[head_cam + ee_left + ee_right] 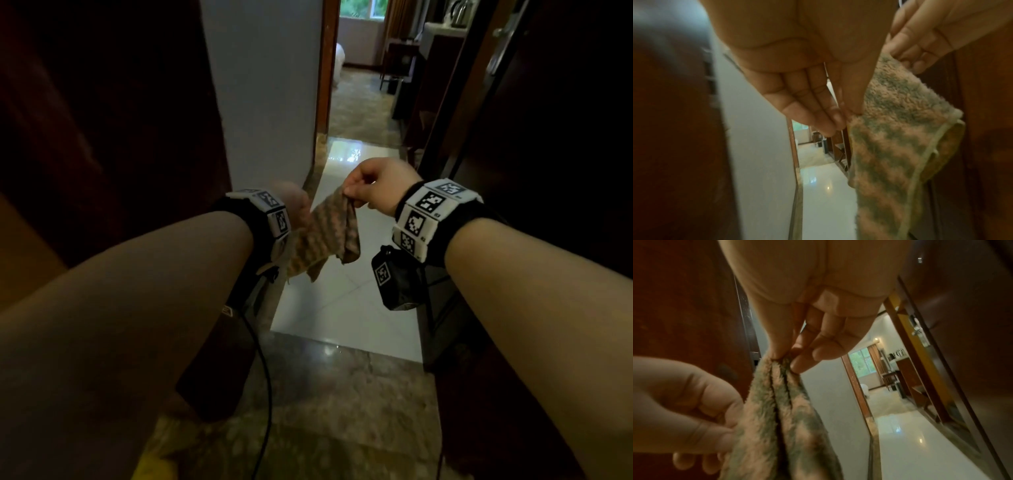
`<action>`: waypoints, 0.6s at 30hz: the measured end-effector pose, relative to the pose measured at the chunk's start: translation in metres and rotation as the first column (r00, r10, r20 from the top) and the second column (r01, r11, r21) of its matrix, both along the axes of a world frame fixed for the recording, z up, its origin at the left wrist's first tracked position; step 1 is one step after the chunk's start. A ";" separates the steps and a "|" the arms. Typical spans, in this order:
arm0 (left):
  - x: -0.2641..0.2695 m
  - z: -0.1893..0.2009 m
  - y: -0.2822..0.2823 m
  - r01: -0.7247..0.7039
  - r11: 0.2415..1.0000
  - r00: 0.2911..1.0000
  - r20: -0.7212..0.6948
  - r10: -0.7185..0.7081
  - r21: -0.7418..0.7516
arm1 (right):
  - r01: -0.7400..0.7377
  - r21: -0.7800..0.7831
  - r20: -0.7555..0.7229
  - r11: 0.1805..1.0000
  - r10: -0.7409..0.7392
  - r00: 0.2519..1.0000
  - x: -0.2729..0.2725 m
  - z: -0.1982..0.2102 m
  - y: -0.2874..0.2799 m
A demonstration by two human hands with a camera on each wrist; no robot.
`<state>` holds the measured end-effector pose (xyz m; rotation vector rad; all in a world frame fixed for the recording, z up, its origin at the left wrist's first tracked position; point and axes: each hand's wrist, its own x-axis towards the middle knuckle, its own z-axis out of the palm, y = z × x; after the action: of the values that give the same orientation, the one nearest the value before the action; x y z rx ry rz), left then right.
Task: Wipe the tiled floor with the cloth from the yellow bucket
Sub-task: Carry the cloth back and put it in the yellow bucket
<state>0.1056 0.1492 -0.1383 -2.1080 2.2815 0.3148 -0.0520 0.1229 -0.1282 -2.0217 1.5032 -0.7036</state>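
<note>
I hold a fluffy pink-and-green checked cloth [322, 233] in the air between both hands, above the white tiled floor [342, 308]. My right hand [349, 198] pinches its bunched top corner, thumb against fingertips, plainly seen in the right wrist view [786, 359]. My left hand [301, 209], blurred in the head view, pinches a side edge of the cloth [890, 138] between thumb and forefinger [846, 116]. The rest of the cloth [777, 418] hangs down in folds. A yellow shape [154, 469] at the bottom edge may be the bucket.
Dark wooden doors [102, 120] close in on both sides of a narrow passage. A white wall [263, 102] stands ahead on the left. A brown marble strip [342, 394] lies before the white tiles. A black cable [263, 359] dangles from my left wrist. A room with furniture [394, 61] opens beyond.
</note>
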 end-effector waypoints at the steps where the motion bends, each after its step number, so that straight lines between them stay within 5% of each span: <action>1: 0.005 -0.001 0.014 -0.008 1.000 1.000 -0.005 0.008 -0.003 | 0.004 0.007 0.014 1.000 -0.005 1.000 0.003 -0.003 0.013; 10: 0.065 -0.017 0.130 -0.124 0.980 0.947 -0.276 0.163 0.153 | -0.147 0.119 -0.003 0.982 0.149 0.989 0.039 -0.024 0.118; 18: 0.135 -0.025 0.245 -0.215 0.965 0.974 -0.039 0.223 0.153 | -0.320 0.220 0.043 0.922 0.318 0.947 0.125 -0.042 0.208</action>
<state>0.2410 0.3938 -0.1631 -2.3025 1.9818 0.5366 0.0735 0.3308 -0.1704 -2.0188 1.1497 -0.3882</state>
